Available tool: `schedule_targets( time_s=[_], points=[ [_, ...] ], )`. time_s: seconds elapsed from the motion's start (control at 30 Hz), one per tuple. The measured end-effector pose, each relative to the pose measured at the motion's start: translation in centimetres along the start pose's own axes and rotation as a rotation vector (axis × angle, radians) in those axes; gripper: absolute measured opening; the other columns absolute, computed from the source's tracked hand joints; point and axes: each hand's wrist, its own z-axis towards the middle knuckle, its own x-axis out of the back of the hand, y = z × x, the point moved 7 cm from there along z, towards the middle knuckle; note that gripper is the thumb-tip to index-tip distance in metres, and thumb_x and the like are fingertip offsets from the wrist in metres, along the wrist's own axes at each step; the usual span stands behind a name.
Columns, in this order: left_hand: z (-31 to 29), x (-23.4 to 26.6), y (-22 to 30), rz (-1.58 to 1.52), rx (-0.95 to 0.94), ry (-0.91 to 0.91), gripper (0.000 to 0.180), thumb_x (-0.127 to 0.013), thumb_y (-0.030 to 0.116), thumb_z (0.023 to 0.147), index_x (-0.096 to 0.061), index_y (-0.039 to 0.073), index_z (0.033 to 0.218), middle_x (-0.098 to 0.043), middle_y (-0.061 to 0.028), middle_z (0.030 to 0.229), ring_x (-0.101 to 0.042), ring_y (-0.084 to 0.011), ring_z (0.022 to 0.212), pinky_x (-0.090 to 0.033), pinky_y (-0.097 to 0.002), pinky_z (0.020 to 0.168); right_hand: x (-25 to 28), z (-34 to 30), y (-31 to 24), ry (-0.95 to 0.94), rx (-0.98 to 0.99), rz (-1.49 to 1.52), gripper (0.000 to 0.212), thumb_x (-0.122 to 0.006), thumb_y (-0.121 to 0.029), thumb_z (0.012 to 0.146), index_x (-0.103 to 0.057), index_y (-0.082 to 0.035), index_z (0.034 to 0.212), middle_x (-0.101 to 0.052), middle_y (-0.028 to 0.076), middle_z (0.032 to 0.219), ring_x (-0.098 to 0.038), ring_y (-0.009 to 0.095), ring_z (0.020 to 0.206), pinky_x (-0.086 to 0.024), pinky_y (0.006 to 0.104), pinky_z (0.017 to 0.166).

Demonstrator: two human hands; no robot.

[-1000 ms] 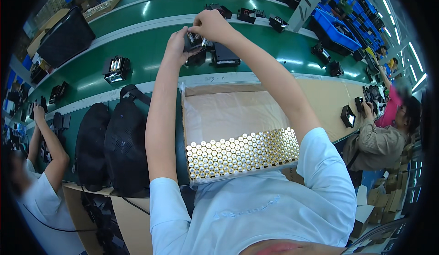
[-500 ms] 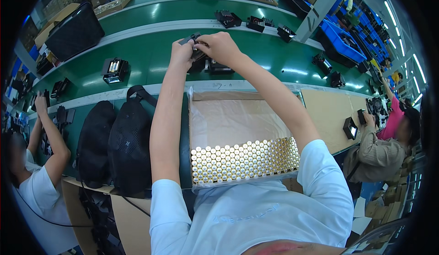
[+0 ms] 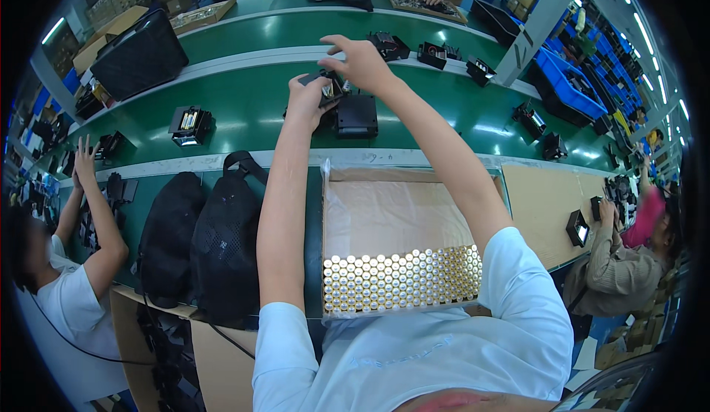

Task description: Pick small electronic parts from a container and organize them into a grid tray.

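Presently, the worker at the green belt [image 3: 255, 109] has both arms extended forward over the bench. The left hand [image 3: 305, 103] has its fingers closed around a black device [image 3: 335, 86], held above the belt, tilted, with bright parts showing inside that are too small to identify. The right hand [image 3: 361, 64] is raised just beside the device and apart from it, thumb and forefinger spread wide; the remaining fingers are partly hidden, and their exact position cannot be told. On the belt, just beside the device, sits a black box [image 3: 357, 115]. Nearer the worker's body lies a carton [image 3: 388, 212] lined with clear sheet; its near part is packed with batteries [image 3: 399, 282], standing on end in close rows, and the right forearm passes over its right side. Left of the left forearm, two black bags [image 3: 231, 245] lie side by side. Further left on the belt stands an open case [image 3: 191, 126] with batteries visible in it. To the right, a brown board [image 3: 543, 205] carries a dark unit [image 3: 578, 227], near which a co-worker's hand [image 3: 608, 211] grips a small black piece. At far left, another co-worker's hands [image 3: 84, 162] are raised close together; whether they hold anything cannot be told.
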Motion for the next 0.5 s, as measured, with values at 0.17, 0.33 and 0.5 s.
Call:
schedule_targets(
  time_s=[0.17,0.33,0.5],
  points=[
    [-0.1,-0.9,0.4,0.050,0.042,-0.145,0.054,-0.063,0.000,0.081,-0.038,0.000,0.129,-0.044,-0.0249,0.119,-0.057,-0.0335,0.095,-0.058,-0.0418,0.077,-4.0,2.7,0.3,-0.065,0.235,-0.051,0.036,-0.070,-0.025,0.086,-0.067,-0.004,0.115,-0.073,0.011,0.094,-0.058,0.018,0.058,-0.049,0.0277,0.059],
    [0.6,1.1,0.5,0.112,-0.029,-0.039,0.057,-0.065,-0.004,0.079,-0.036,-0.001,0.128,-0.047,-0.0248,0.116,-0.059,-0.0334,0.095,-0.058,-0.0392,0.074,-5.3,2.3,2.5,-0.081,-0.243,0.025,0.032,-0.067,-0.028,0.086,-0.069,-0.003,0.106,-0.072,0.014,0.092,-0.065,0.024,0.066,-0.053,0.0321,0.066],
    [0.9,2.0,0.8,0.215,-0.097,0.023,0.059,-0.065,-0.005,0.079,-0.035,0.000,0.130,-0.048,-0.0251,0.114,-0.060,-0.0346,0.094,-0.058,-0.0385,0.073,-8.9,-0.7,4.7,-0.484,-0.637,0.434,0.034,-0.063,-0.029,0.088,-0.068,-0.002,0.108,-0.071,0.016,0.098,-0.068,0.030,0.077,-0.054,0.0362,0.070]
  ],
)
